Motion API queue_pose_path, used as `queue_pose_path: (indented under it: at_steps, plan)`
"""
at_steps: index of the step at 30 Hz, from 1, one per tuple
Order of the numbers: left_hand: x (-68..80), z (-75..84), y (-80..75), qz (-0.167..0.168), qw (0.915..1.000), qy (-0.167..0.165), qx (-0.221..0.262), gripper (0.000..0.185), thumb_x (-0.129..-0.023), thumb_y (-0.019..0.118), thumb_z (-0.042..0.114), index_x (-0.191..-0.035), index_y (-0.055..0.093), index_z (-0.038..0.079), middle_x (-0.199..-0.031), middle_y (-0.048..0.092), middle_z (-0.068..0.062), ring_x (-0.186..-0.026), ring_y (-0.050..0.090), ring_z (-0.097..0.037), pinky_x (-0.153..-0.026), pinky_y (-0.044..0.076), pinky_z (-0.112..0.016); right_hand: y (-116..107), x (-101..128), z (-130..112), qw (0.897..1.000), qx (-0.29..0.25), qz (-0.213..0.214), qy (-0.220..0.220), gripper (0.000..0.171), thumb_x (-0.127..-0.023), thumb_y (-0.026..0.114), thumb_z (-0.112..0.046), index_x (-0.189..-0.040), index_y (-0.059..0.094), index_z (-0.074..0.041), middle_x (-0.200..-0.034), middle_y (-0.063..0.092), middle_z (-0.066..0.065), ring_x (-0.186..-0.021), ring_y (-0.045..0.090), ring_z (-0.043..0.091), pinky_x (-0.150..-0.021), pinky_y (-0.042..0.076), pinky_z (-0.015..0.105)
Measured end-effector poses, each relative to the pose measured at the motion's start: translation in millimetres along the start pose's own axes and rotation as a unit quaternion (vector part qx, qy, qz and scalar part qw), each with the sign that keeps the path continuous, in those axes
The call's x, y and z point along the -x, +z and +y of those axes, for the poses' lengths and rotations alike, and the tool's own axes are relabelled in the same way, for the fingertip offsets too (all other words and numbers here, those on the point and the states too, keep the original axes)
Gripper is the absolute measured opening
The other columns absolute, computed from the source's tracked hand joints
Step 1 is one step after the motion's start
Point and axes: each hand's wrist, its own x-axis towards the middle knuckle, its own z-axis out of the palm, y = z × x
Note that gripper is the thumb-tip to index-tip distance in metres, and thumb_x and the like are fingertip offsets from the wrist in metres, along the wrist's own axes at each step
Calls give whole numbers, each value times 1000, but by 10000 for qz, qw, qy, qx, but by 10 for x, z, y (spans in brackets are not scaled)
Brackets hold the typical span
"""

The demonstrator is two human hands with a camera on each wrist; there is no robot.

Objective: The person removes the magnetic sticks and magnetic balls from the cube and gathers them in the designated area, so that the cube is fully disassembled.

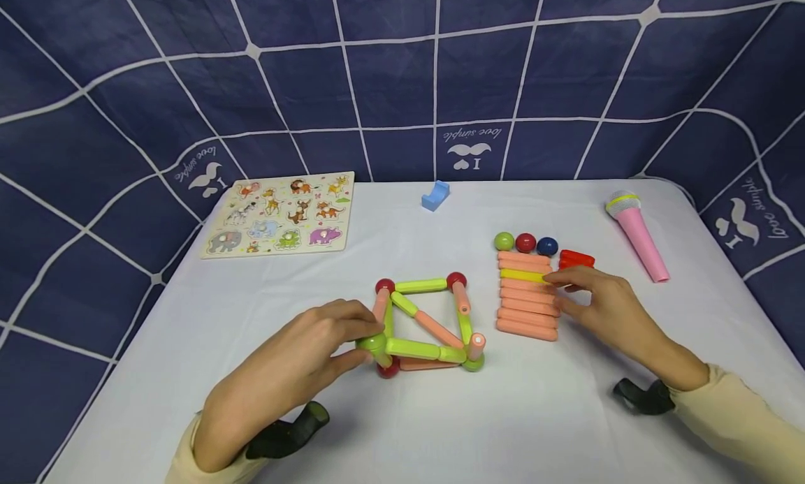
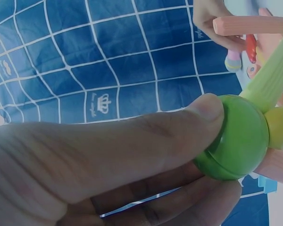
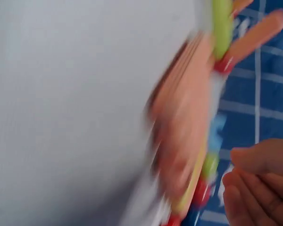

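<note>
Rod-and-ball frame [image 1: 423, 325] mid-table, steadied by left hand [image 1: 302, 362] pinching green corner ball [image 2: 233, 137] w/ thumb + fingers, prob. to stop it shifting. Right hand [image 1: 606, 306] beside pink rod stack [image 1: 527, 295], fingertips on yellow rod [image 1: 523, 275]; grip unclear, wrist view blurred.

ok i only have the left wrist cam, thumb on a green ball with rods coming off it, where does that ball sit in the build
observer: The green ball is the front-left corner of a rod frame on the white table; the left grip pinches it.
operator: and the other hand, i just see a bit of it
observer: The right grip is apart from the frame, fingertips at the right end of a yellow rod; whether it pinches it is unclear.
operator: is that rod loose
observer: It lies in a flat row of pink rods, near the row's far end.
</note>
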Motion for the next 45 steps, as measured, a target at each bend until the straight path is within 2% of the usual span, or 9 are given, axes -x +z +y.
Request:
queue_pose_path:
  at_steps: [3,7,9,10,20,27,34,39,45]
  plan:
    - [7,-1,-13,-45,10000,-34,14,29,-81,80,6,-110,75,7,-109,68,0,-103,64,-15,-88,53,-32,99,23,-230,9935,-978,-577,123,41,-81,78,-4,-120,70,-16,-110,71,-2,-99,66,17,-83,53,28]
    - [5,4,-33,-160,9997,-146,63,31,-81,80,5,-112,74,8,-109,68,0,-103,63,-16,-88,53,-33,268,59,-493,9593,-2319,-1575,325,44,-84,78,-10,-127,66,-14,-121,68,0,-107,66,15,-90,52,31]
    - [3,7,-40,-197,9996,-187,73,32,-80,80,5,-112,74,8,-109,68,0,-103,63,-16,-88,54,-33,351,72,-594,9440,-2671,-1901,382,47,-84,78,-11,-128,64,-13,-122,66,0,-108,66,14,-91,51,32]
    - [2,6,-38,-191,9997,-172,62,32,-80,80,4,-112,74,8,-109,68,0,-102,63,-15,-88,54,-33,393,76,-634,9421,-2697,-1964,338,47,-84,79,-12,-128,64,-13,-122,66,-1,-108,65,12,-92,51,32]
    - [-12,0,-13,-107,9999,-26,34,30,-82,80,6,-111,75,8,-108,68,1,-102,63,-14,-88,53,-31,604,94,-752,9582,-2364,-1597,-197,32,-86,77,-15,-116,70,-24,-110,68,-14,-103,62,8,-89,53,32]
    - [-13,6,-17,-118,9999,-104,35,30,-82,80,6,-111,75,9,-109,68,1,-103,63,-14,-88,53,-32,616,103,-703,9702,-1730,-1438,-903,27,-93,70,-13,-120,66,-14,-109,67,-9,-96,62,5,-81,54,30]
    - [-8,9,-12,-93,9999,-71,13,30,-81,80,6,-111,75,8,-108,68,1,-102,64,-14,-87,54,-32,524,158,-643,9725,-1466,-1720,-566,50,-91,71,-15,-139,56,-17,-109,67,-14,-96,61,2,-84,54,31]
    - [-7,20,-29,-191,9996,-209,64,31,-81,80,6,-112,74,9,-110,68,1,-104,63,-16,-89,53,-34,449,236,-558,9764,-1516,-1513,-266,43,-85,78,-10,-123,59,-18,-105,67,-14,-92,65,2,-83,54,29]
    - [0,21,-17,-139,9997,-187,28,30,-82,79,6,-112,74,9,-110,68,0,-105,63,-16,-89,53,-34,374,346,-444,9920,-763,-994,-166,34,-78,83,-10,-108,70,-20,-99,65,-18,-86,61,0,-77,55,29]
